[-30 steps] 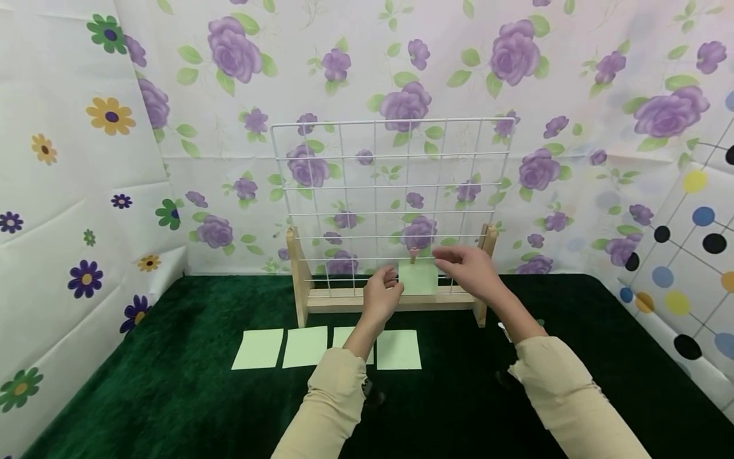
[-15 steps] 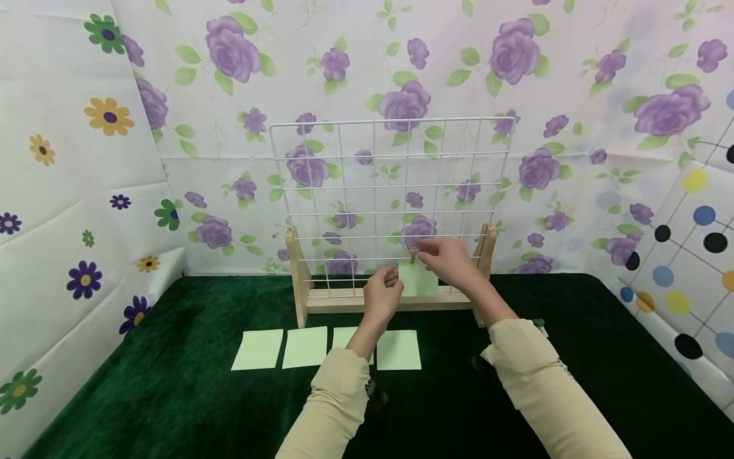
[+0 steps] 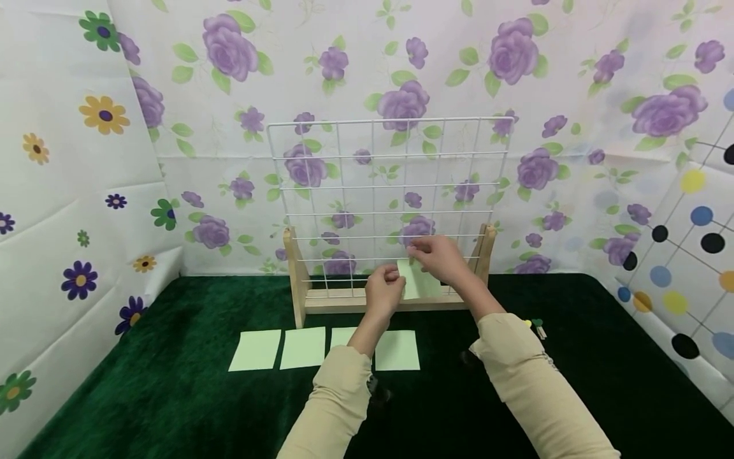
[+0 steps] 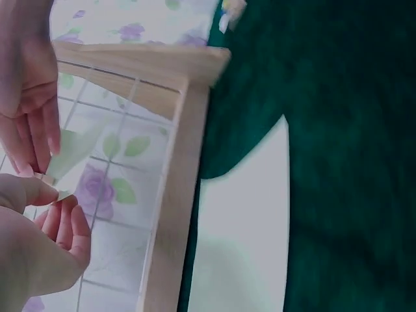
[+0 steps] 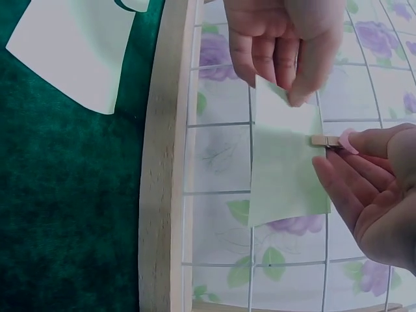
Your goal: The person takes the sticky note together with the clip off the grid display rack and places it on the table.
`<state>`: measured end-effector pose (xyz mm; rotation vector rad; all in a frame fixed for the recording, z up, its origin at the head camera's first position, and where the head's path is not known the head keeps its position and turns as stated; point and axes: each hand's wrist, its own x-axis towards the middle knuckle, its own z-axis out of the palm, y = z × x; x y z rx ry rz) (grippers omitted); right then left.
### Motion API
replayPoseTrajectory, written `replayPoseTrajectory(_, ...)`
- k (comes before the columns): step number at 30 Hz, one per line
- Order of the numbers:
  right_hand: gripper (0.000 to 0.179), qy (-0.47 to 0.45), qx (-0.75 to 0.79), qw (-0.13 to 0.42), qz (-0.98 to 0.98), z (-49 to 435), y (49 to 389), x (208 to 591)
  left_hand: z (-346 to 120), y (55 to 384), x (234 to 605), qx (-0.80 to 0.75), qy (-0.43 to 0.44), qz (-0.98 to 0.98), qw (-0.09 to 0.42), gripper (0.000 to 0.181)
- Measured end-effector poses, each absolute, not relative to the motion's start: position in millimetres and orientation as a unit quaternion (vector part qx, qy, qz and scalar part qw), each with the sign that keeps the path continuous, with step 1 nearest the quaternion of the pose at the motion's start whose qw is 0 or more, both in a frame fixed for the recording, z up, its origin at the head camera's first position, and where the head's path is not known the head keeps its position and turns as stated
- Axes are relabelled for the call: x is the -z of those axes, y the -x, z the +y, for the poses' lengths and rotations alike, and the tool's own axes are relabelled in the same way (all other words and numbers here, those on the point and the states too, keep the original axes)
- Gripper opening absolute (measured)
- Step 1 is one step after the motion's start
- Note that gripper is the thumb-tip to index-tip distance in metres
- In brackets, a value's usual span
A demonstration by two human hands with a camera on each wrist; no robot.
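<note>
A pale green paper square (image 3: 423,285) hangs before the lower part of a white wire grid (image 3: 375,187), slightly tilted. My left hand (image 3: 384,293) pinches the paper's left edge between thumb and fingers, as the left wrist view shows at the paper's corner. On the paper's top edge sits a small wooden clothespin (image 5: 325,140) with a pink ornament. My right hand (image 3: 441,258) pinches this clothespin at its ornament end, thumb on the pink piece and fingers behind. In the head view the right fingers mostly hide the clothespin.
Several pale green paper squares (image 3: 255,350) lie in a row on the dark green cloth (image 3: 189,408), partly behind my left forearm. Wooden feet (image 3: 298,277) and a base bar (image 3: 338,303) hold the grid. Small clips (image 3: 539,328) lie beside my right sleeve.
My right hand has moved left from beside the paper to the clothespin and grips it. The paper has tilted, its lower right corner shifting right. My left hand stays at the paper's left edge.
</note>
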<state>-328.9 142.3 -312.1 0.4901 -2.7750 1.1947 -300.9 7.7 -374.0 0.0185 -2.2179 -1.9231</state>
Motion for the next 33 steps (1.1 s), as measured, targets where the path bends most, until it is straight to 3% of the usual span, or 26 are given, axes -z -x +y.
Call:
replayPoseTrajectory(9,0.032,-0.151,-0.367,0.068,-0.915,137.7,329.9,313.7,8.3,302.5,372.0,0.678,-0.024,-0.732,0.060,0.022)
replayPoseTrajectory(33,0.014,-0.149,-0.367,0.168,-0.903,133.9,334.4,329.4,2.8,311.8,370.9,0.602,-0.012,-0.792,0.101,0.014)
